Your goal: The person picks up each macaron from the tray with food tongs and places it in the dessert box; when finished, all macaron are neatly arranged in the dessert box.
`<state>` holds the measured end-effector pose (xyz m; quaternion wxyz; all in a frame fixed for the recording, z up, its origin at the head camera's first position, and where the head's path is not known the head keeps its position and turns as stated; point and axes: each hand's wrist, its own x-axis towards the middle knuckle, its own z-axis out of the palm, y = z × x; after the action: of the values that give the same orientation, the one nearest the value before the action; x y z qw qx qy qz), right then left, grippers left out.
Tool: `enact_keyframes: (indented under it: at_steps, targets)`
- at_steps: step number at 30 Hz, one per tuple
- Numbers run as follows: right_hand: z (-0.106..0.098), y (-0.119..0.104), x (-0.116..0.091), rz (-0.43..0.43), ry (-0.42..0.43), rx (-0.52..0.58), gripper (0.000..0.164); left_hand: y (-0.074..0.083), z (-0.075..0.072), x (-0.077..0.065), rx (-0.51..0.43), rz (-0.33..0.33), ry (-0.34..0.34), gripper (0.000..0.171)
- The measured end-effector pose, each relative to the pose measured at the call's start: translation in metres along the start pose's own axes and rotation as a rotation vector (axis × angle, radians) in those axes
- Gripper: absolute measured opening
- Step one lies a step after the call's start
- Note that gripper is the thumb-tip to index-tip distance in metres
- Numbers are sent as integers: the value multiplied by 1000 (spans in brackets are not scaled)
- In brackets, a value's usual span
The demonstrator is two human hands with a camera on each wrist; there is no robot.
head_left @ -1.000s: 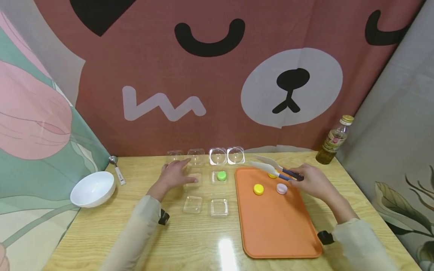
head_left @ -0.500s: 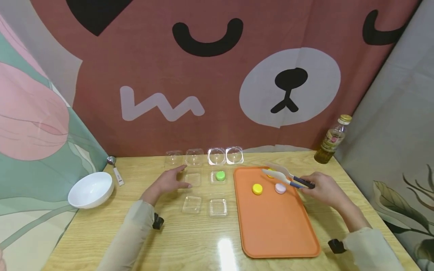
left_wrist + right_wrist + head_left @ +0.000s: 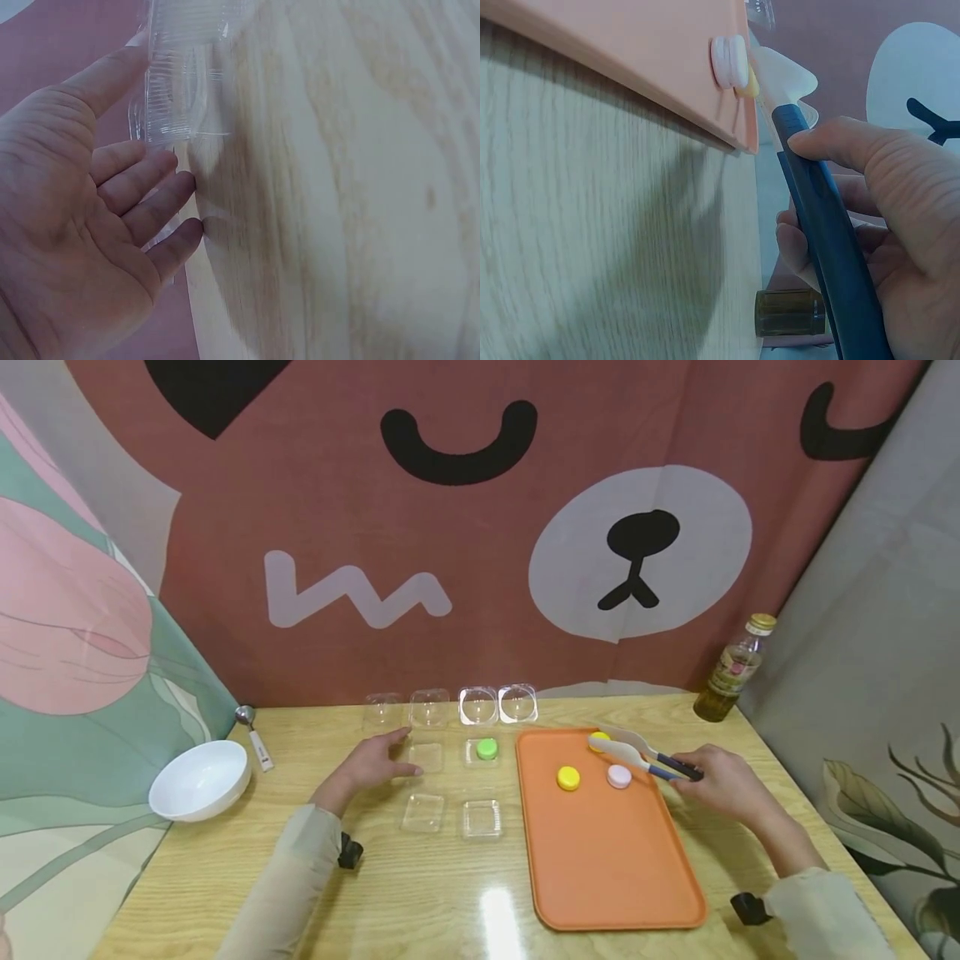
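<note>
My right hand (image 3: pixel 723 781) grips the dark blue handles of pale-tipped tongs (image 3: pixel 829 232), thumb on the upper arm. The tips hover over the far right of an orange tray (image 3: pixel 615 868), above a yellow macaron (image 3: pixel 598 742). A pink macaron (image 3: pixel 618 777) and another yellow macaron (image 3: pixel 568 778) lie nearby on it. My left hand (image 3: pixel 367 768), fingers relaxed, holds nothing beside a clear plastic container (image 3: pixel 427 757); whether it touches it I cannot tell. A green macaron (image 3: pixel 487 748) sits in the container to the right.
Two clear containers, a left one (image 3: pixel 423 812) and a right one (image 3: pixel 482 818), stand nearer me. Several domed clear lids (image 3: pixel 478 705) line the back. At left are a white bowl (image 3: pixel 201 781) and a measuring spoon (image 3: pixel 257 739); a glass bottle (image 3: pixel 735 668) stands back right.
My left hand has drawn back a little to the left from the containers. My right hand has shifted right with the tongs. The macarons stay where they were.
</note>
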<state>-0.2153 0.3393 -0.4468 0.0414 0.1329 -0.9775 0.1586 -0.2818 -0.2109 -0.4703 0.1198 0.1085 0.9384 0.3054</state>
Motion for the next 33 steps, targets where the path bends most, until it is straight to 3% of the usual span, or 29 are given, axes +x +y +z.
enact_keyframes:
  at_steps: [33]
  targets:
    - [3,1,-2,3,-5,-16,41,-4,4,2,21,-17,25,88]
